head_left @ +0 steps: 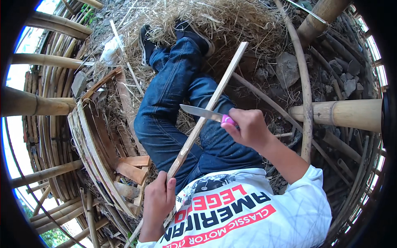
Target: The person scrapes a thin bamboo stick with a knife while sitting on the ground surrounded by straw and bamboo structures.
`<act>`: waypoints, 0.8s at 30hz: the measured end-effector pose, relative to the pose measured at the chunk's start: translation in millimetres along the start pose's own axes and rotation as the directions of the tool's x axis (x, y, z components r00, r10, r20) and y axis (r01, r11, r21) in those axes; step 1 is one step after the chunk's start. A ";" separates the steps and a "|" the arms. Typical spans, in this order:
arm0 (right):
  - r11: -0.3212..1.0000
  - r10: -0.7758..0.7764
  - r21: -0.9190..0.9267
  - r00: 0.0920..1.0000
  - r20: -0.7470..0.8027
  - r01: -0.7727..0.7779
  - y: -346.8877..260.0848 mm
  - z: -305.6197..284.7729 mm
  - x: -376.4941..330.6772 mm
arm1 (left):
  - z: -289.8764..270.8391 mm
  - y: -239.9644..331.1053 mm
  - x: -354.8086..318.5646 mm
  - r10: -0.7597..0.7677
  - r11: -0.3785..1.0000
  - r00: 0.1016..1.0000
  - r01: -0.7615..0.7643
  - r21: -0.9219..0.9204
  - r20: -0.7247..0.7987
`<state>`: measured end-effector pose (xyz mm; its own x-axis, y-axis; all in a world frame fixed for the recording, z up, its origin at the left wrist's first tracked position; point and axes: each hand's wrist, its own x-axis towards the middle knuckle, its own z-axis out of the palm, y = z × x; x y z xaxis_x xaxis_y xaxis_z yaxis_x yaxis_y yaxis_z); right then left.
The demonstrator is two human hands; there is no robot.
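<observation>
In the centre of the frame, a long, pale wooden strip slants from the lower middle up toward the upper right, passing above the person's legs, which are clad in blue jeans. The left hand, low and left of centre, grasps the strip near its lower part, with the thumb laid along the wood and the fingers curled round it. The right hand, right of centre, has its fingers wrapped around the pink handle of a knife. The blade points left and crosses the strip near the middle of the frame; whether its edge touches the wood I cannot tell. Along the lower edge spreads a white printed T-shirt with red and black lettering. Dark shoes with pale soles rest at the upper centre, beside a heap of dry straw that fills the top of the frame. At the left, a curved stack of split wooden slats stands next to short reddish-brown wood offcuts. Thick bamboo poles come in from the left rim, and another stout bamboo post juts in from the right. At the upper right, a large grey stone lies left of a thin, bent pole, with smaller rubble further right.
</observation>
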<state>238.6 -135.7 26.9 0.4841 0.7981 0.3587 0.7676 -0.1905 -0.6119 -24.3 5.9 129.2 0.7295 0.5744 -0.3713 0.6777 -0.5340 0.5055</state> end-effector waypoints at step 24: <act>0.978 0.105 0.167 0.987 0.118 -0.124 -29.1 2.3 20.4 | 25.3 -13.5 36.6 0.079 0.873 0.972 0.039 -0.487 0.220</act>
<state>225.2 -112.6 50.5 0.5090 0.8357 0.2065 0.6204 -0.1898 -0.7609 -4.4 18.4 89.1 0.7831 0.3803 -0.4921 0.5752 -0.1417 0.8057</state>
